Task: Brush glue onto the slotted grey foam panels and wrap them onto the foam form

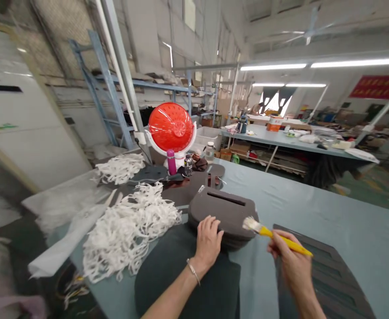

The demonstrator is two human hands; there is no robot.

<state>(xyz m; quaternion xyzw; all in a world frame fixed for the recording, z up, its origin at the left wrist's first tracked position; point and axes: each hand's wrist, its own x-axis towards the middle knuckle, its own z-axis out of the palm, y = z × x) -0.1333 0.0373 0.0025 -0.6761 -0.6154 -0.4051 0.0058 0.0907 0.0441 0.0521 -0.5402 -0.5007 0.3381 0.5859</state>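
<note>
My right hand (290, 257) grips a paintbrush by its yellow handle (285, 241). The pale bristles (250, 223) are at the right edge of a stack of dark grey-brown panels (225, 212), whose top piece has a long slot; I cannot tell whether they touch it. My left hand (209, 239), a bracelet at its wrist, lies on the stack's near left edge with fingers extended and holds nothing. Under that forearm is a larger dark rounded panel (184, 270). Beneath my right hand lies a dark panel with several long recesses (324, 274).
A tangled heap of white strips (131, 235) is left of the stack. Behind stand a red round heater (172, 127), a purple bottle (171, 162) and jars. Another work table (280, 138) and a blue shelf rack (144, 83) are farther back.
</note>
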